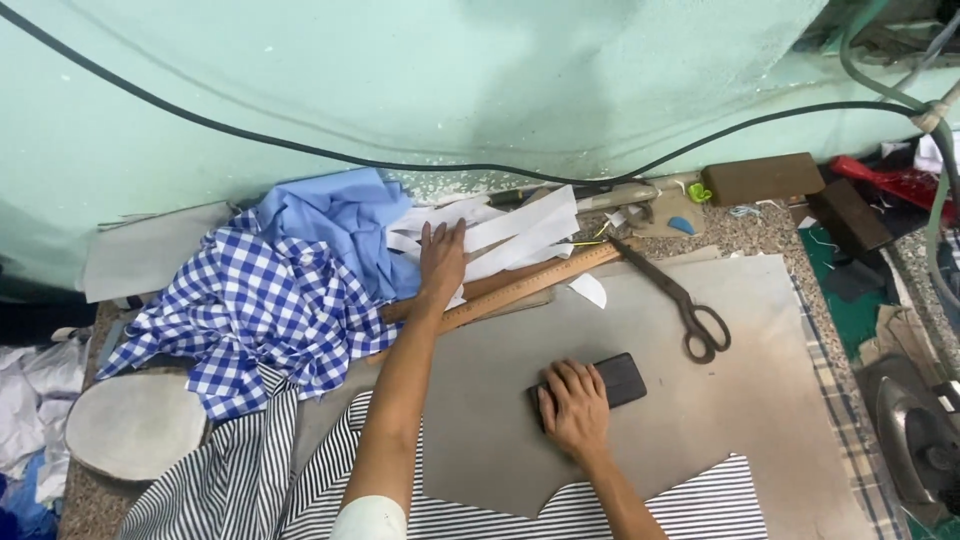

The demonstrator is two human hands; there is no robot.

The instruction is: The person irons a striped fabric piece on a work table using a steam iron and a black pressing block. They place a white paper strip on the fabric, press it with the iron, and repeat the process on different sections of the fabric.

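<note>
Striped cloth (690,505) lies nearest; my right hand (577,410) presses flat on a dark block (620,378), left hand (441,262) spread open on white strips (520,228).

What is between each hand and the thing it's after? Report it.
Nothing visible. The left hand already lies flat on the white strips, just above the ruler. The right hand rests directly on the black block.

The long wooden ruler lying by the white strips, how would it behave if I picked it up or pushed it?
The long wooden ruler looks straight and rigid, so it would probably lift stiff, without drooping. It is thin and flat, likely light, and should slide, not roll. The left hand rests at one end and white fabric strips overlap it, so a push could drag those strips.
</note>
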